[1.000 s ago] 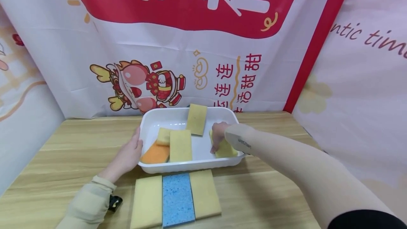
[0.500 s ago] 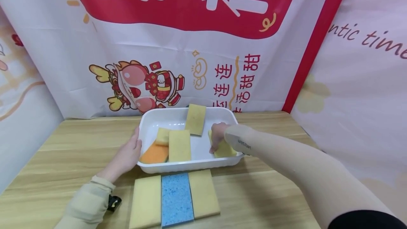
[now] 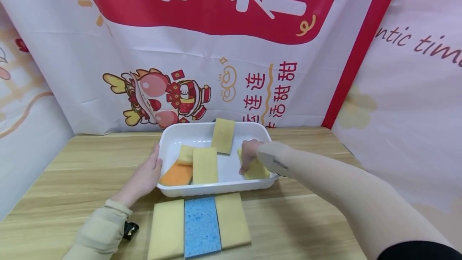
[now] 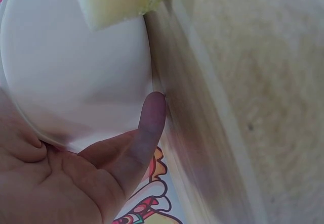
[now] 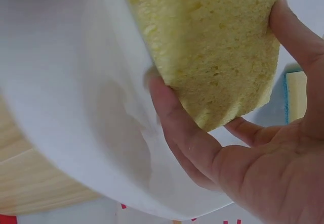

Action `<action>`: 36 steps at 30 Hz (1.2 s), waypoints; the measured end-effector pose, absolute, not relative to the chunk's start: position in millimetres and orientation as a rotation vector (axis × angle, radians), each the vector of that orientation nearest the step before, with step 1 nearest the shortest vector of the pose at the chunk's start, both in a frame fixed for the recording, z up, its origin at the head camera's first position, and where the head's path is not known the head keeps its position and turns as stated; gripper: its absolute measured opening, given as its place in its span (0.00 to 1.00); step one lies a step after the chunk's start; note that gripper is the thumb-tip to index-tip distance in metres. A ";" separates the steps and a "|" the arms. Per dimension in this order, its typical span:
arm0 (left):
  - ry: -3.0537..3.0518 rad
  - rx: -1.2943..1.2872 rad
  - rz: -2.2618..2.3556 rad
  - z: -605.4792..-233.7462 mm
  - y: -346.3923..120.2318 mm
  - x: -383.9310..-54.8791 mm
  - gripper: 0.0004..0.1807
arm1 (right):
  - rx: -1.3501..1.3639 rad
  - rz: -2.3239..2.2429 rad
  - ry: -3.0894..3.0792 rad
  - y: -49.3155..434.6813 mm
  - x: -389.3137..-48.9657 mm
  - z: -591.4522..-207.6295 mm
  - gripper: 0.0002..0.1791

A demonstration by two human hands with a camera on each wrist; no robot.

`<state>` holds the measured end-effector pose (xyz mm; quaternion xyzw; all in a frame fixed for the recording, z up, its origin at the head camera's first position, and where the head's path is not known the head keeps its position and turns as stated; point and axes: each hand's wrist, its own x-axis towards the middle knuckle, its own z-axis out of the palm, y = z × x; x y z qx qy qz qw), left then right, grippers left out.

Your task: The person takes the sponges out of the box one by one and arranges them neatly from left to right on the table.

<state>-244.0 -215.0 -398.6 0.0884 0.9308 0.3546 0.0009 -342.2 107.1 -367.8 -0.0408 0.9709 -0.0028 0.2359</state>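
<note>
One sponge [image 3: 257,170], yellow, sits in the grasp of the right hand [image 3: 249,155] at the right end of the white tray [image 3: 223,189]. The digits are spread across it and pressed to opposite edges. Whether its underside touches the tray floor I cannot tell; the hand covers part of it in the head view, and the right wrist view cuts off its top.

The left hand [image 3: 146,173] has its fingers mostly straight, laid against the outside of the tray's left wall; some tips are hidden.

Inside, left of the held piece, a yellow pad [image 3: 205,165] partly hides a second pad [image 3: 185,155], which overlaps an orange piece [image 3: 177,175]. A yellow slab [image 3: 223,136] leans on the far wall, its top above the rim.

On the table [image 3: 296,228], near side, a blue block [image 3: 202,226] lies between a left block [image 3: 167,228] and a right block [image 3: 232,220], both yellow; the left one is cut off below. A black object [image 3: 130,230] beside the left sleeve is hard to make out.
</note>
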 end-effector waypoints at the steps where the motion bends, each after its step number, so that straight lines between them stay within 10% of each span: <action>1: 2.924 0.279 1.113 -398.5 -214.7 -243.9 0.32 | -0.111 -0.006 2.669 108.0 -342.7 -369.3 0.47; 36: 2.906 0.265 1.116 -396.1 -211.9 -242.9 0.32 | -0.143 -0.149 2.620 116.6 -343.4 -361.2 0.36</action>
